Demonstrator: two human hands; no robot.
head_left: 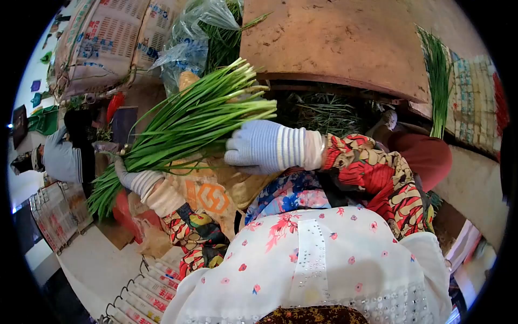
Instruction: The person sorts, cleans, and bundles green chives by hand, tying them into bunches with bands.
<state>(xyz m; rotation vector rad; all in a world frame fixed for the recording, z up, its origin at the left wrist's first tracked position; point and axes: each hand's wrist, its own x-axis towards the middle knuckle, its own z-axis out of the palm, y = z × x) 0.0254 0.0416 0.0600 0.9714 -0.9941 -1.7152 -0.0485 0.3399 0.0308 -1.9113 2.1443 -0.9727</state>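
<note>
A bunch of garlic chives (189, 116) stretches across the middle of the view, pale stem ends to the upper right and green leaf tips to the lower left. My right hand (264, 146), in a grey-blue striped glove, is closed at the stem end, its fingers partly hidden by the bunch. Near the leaf tips, my left hand (132, 175) is gloved too and curls around the leaves. Below the bunch lies a tan sack (210, 189) with an orange printed mark. Patterned sleeves cover both my forearms.
A brown board (334, 43) spans the top, with loose green leaves (324, 113) in the dark space beneath its edge. Another chive bunch (436, 81) lies at right. A clear plastic bag (189, 54) and printed sacks (102, 43) stand upper left. Another person (62, 156) is far left.
</note>
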